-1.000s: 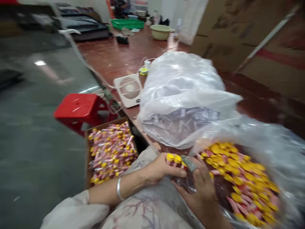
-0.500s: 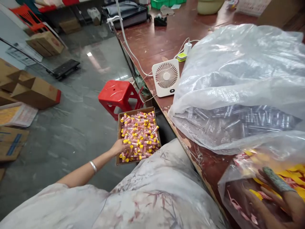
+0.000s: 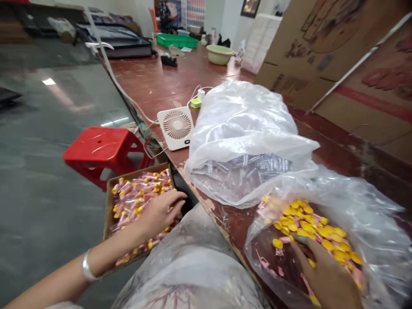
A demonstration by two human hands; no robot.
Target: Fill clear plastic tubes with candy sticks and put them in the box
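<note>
My left hand (image 3: 161, 212) hovers over a cardboard box (image 3: 107, 201) on the floor, fingers stretched out above the packed yellow-capped tubes (image 3: 138, 197) that fill it. It holds nothing that I can see. My right hand (image 3: 325, 279) reaches inside a clear plastic bag (image 3: 363, 206) on the table, fingers spread among loose yellow-capped tubes (image 3: 309, 223); a grey wrap covers one fingertip. A second clear bag (image 3: 244, 128) with empty clear sleeves lies just behind it.
A small white fan (image 3: 176, 127) stands on the dark red table (image 3: 154, 81) with a cable and charger behind it. A red stool (image 3: 103, 148) sits on the floor beside the box. Large cardboard boxes (image 3: 337, 56) line the right. A bowl (image 3: 219, 54) and green tray (image 3: 177, 40) sit far back.
My left hand carried a bundle of tubes from my lap down to the floor box and let it go; it now lifts off empty. My right hand stayed inside the bag of tubes.
</note>
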